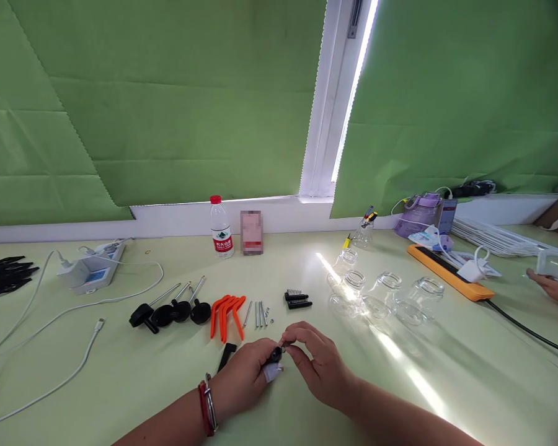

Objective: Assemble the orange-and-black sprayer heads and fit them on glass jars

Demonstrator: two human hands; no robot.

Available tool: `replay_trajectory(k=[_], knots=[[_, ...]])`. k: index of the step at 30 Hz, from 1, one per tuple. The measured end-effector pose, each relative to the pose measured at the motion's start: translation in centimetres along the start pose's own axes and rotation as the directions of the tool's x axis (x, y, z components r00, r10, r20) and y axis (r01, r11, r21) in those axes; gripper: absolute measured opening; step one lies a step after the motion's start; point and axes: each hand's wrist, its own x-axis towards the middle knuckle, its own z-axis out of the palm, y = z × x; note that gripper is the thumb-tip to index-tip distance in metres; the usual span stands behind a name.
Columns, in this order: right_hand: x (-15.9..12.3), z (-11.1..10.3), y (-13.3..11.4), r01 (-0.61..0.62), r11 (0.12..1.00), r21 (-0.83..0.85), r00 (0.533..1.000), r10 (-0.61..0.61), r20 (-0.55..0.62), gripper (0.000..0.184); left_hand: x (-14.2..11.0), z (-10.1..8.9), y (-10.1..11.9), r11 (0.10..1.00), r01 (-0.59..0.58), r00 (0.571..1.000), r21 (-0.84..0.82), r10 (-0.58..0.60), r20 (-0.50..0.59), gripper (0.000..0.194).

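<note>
My left hand (246,375) is closed around a black plastic part (227,357), one end of which sticks out on the far side of the wrist and the other by the thumb. A white wrap covers one left finger. At the thumb end, the fingertips of my right hand (323,365) pinch a small metal piece (285,345) that looks like a spring; its exact shape is partly hidden. Just beyond the hands lie black slotted parts (298,303) and a coil spring (294,292). Left of these are metal bolts (261,314), small nuts (272,321) and several orange levers (223,317).
Several black heads with metal rods (182,311) lie left. Several clear glass jars (385,296) stand right. A water bottle (221,229), white power strip (97,266), white cable (84,365) and orange power strip (451,272) surround them. Another person's hand (555,288) shows far right.
</note>
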Motion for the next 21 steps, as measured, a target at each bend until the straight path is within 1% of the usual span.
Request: replay_trajectory(k=[4, 8, 12, 18, 21], knots=[[0.09, 0.13, -0.15, -0.005, 1.000, -0.006, 0.999, 0.006, 0.040, 0.021, 0.02, -0.05, 0.18, 0.999, 0.005, 1.000, -0.032, -0.005, 0.008, 0.014], [0.31, 0.04, 0.02, 0.011, 0.999, -0.030, 0.999, -0.009, 0.041, 0.022, 0.01, -0.13, 0.33, 1.000, 0.006, 1.000, -0.022, -0.006, -0.002, 0.015], [0.28, -0.06, 0.25, -0.008, 0.999, -0.043, 0.998, 0.010, 0.057, 0.021, 0.00, -0.21, 0.32, 0.999, 0.010, 1.000, -0.031, -0.010, -0.011, 0.017], [0.26, -0.20, 0.24, 0.037, 0.998, -0.055, 0.997, -0.033, 0.075, 0.021, -0.01, -0.27, 0.41, 0.999, 0.004, 1.000, -0.045, -0.004, -0.006, 0.019], [0.27, -0.22, 0.14, 0.034, 0.997, -0.074, 0.996, -0.028, 0.083, 0.023, -0.07, -0.27, 0.57, 0.998, -0.015, 1.000, -0.064, 0.015, 0.003, 0.020]])
